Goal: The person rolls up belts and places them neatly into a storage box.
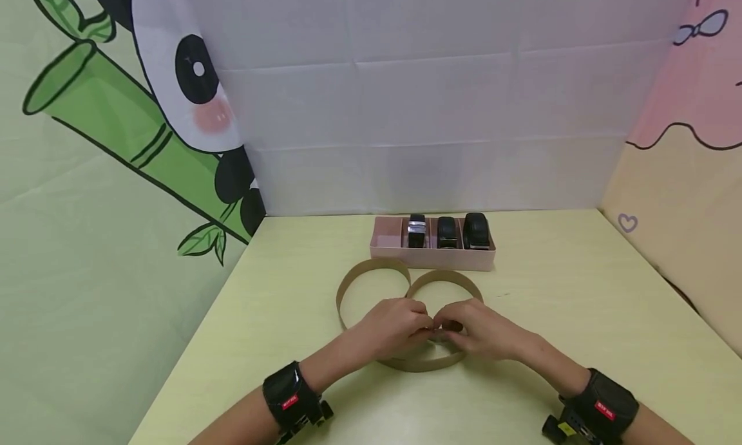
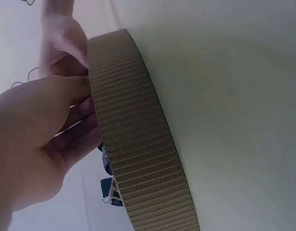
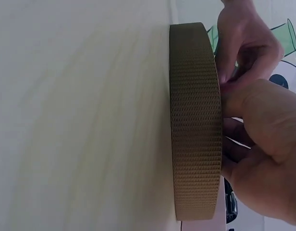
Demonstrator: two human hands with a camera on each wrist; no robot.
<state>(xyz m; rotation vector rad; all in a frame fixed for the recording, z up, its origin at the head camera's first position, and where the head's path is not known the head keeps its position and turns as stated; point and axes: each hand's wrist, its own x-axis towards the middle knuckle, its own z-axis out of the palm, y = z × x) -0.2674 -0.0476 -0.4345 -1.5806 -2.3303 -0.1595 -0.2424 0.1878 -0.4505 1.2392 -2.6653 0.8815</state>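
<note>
A khaki woven webbing belt (image 1: 426,366) stands on its edge on the table, curving in wide loops. My left hand (image 1: 397,326) and right hand (image 1: 484,329) meet fingertip to fingertip at the near loop, each pinching the belt with thumb and fingers. What lies between the fingertips is mostly hidden. In the left wrist view the ribbed band (image 2: 143,139) runs in front of the fingers of the left hand (image 2: 47,130). The right wrist view has the band (image 3: 196,125) beside the curled fingers of the right hand (image 3: 268,144).
Behind the loops stands a pink divided box (image 1: 431,258). Its leftmost compartment (image 1: 387,229) shows a bare bottom; the others hold rolled black belts (image 1: 446,231), one with a silvery buckle (image 1: 416,227). Printed cloth walls (image 1: 435,110) border the pale wooden table (image 1: 580,290).
</note>
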